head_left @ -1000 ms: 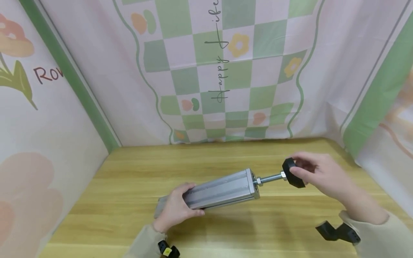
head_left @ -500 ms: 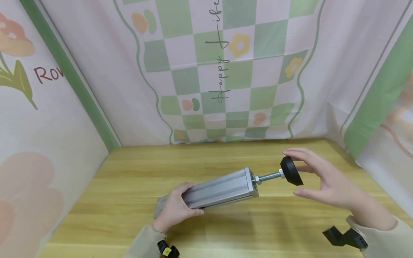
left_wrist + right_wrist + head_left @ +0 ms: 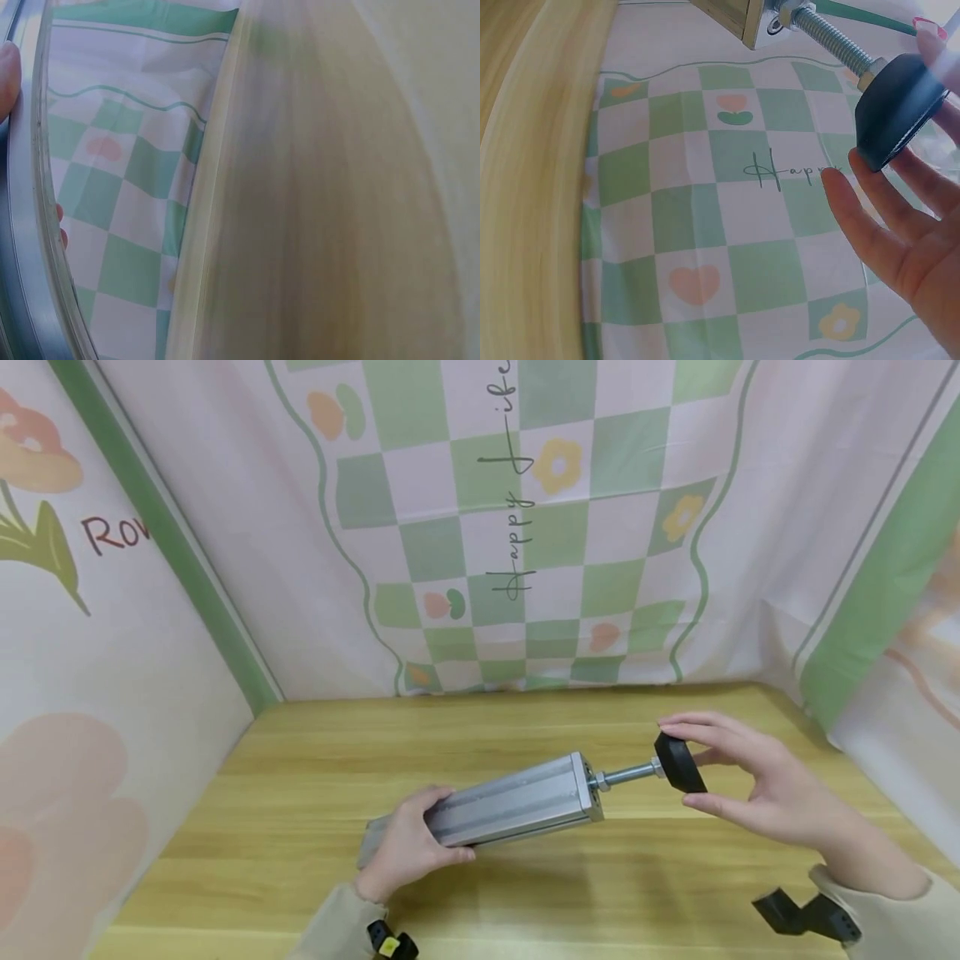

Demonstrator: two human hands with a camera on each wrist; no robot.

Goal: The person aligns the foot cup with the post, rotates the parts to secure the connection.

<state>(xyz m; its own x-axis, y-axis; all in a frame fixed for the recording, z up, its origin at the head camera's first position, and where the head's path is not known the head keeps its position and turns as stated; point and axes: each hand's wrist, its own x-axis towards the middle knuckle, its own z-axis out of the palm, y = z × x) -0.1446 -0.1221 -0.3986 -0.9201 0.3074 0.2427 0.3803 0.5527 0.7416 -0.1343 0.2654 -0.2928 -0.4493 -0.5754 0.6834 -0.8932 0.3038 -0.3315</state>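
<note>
A silver aluminium profile [image 3: 517, 802] is held at a slant over the wooden table, its right end higher. My left hand [image 3: 412, 843] grips it near the left end, thumb in front and fingers over the far side. From the profile's right end plate sticks a threaded rod [image 3: 630, 773] with nuts, ending in a black levelling foot [image 3: 680, 763]. My right hand [image 3: 757, 777] pinches the foot's rim, with fingers at the top edge and the thumb at the bottom. In the right wrist view, fingertips [image 3: 866, 161] meet the edge of the foot.
Under the hands spreads a wood-grain table [image 3: 315, 743]. A checkered cloth [image 3: 525, 543] hangs along its back edge, and printed cloth panels stand at left and right. Each sleeve carries a black wrist mount [image 3: 806, 914].
The right hand let go of the foot, spread its fingers wider and drew back, then took the rim again from top and bottom. The left hand keeps its grip on the profile.
</note>
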